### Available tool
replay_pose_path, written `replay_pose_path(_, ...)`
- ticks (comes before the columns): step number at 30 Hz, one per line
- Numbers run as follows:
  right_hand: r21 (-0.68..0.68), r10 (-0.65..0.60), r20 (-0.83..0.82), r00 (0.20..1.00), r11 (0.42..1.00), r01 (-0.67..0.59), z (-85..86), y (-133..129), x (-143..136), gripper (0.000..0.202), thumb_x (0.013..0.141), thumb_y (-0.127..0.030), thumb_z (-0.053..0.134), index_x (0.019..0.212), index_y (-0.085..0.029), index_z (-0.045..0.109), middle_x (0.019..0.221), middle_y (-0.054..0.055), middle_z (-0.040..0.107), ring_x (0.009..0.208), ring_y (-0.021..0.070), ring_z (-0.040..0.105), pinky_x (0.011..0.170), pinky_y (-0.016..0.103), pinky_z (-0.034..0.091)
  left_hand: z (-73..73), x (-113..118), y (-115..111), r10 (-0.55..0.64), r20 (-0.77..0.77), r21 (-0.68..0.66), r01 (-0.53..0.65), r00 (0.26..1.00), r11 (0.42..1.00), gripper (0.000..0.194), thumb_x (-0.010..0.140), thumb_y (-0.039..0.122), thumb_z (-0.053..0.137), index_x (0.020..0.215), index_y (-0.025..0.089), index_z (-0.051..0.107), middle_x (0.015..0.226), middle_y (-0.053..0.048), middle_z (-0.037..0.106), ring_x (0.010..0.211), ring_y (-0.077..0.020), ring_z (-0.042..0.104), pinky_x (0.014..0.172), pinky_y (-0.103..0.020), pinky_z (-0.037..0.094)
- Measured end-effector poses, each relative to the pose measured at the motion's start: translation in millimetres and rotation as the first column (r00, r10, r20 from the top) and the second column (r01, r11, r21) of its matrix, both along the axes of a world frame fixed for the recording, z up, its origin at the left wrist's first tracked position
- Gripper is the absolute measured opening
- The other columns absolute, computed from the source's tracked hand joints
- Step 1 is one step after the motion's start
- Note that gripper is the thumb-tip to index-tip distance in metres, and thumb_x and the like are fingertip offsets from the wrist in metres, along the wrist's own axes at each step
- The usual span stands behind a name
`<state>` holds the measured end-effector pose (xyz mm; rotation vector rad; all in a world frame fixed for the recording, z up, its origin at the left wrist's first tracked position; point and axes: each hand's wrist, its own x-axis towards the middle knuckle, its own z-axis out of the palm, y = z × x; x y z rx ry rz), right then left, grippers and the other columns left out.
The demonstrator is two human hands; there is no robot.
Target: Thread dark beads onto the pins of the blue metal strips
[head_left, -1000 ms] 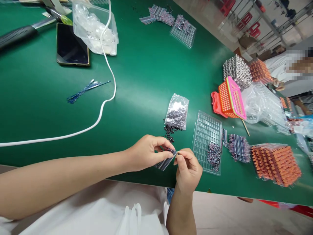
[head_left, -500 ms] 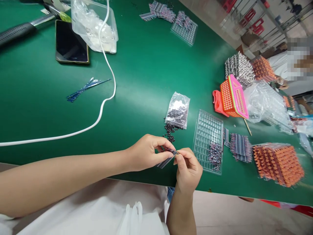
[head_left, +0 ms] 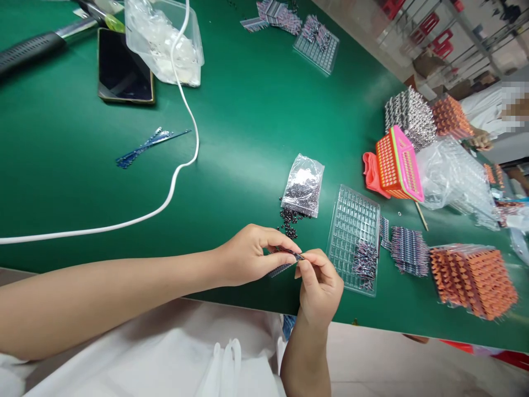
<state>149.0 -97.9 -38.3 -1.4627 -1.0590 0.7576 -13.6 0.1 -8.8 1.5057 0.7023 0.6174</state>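
Note:
My left hand (head_left: 248,255) is closed, with thumb and fingers pinching a dark, ridged strip (head_left: 281,269) made of rows of small parts. At the strip's right end, the thumb and fingertips of my right hand (head_left: 320,284) are pinched together; whatever sits between them is too small to make out. Small black bead-like pieces (head_left: 290,223) lie loose just beyond my hands. They spread from the mouth of a clear plastic bag (head_left: 303,187) holding more of them. To the right is a clear compartment tray (head_left: 345,231), with a heap of thin dark-and-pink parts (head_left: 366,263) in its near right corner.
Ridged strips (head_left: 409,251) and an orange stack (head_left: 473,281) lie right, below an orange-pink basket (head_left: 390,162). A white cable (head_left: 171,190) crosses the left side, near a phone (head_left: 125,67), a hammer-like handle (head_left: 31,52) and a plastic tub (head_left: 165,41). A co-worker's hand (head_left: 480,139) shows far right.
The whole view has shifted slightly. Both hands stay together at the strip's end, and the strip appears turned a little, showing less of its face.

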Motion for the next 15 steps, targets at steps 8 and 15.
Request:
replay_pose_path(8, 0.002, 0.033, -0.076, 0.997, 0.999, -0.033, -0.5, 0.1, 0.9, 0.005, 0.088, -0.025, 0.068, 0.086, -0.02, 0.07, 0.076, -0.001, 0.059, 0.057, 0.0088, 0.052, 0.049, 0.022, 0.041, 1.0, 1.4, 0.7, 0.011, -0.002, -0.293, -0.011, 1.0, 0.956, 0.01, 0.078, 0.024, 0.072, 0.083, 0.015, 0.073, 0.076, -0.003, 0.077, 0.072, -0.0164, 0.071, 0.065, -0.024, 0.056)
replay_pose_path(15, -0.046, 0.04, -0.081, 0.996, 0.998, -0.044, 1.2, -0.4, 2.5, 0.01, 0.088, -0.029, 0.068, 0.085, -0.019, 0.069, 0.075, -0.001, 0.058, 0.056, 0.0091, 0.052, 0.048, 0.022, 0.042, 1.5, 1.6, 3.8, -0.021, 0.063, -0.38, 0.043, 0.998, 0.924, 0.011, 0.078, 0.026, 0.071, 0.081, 0.016, 0.073, 0.073, -0.001, 0.074, 0.068, -0.014, 0.066, 0.063, -0.023, 0.052)
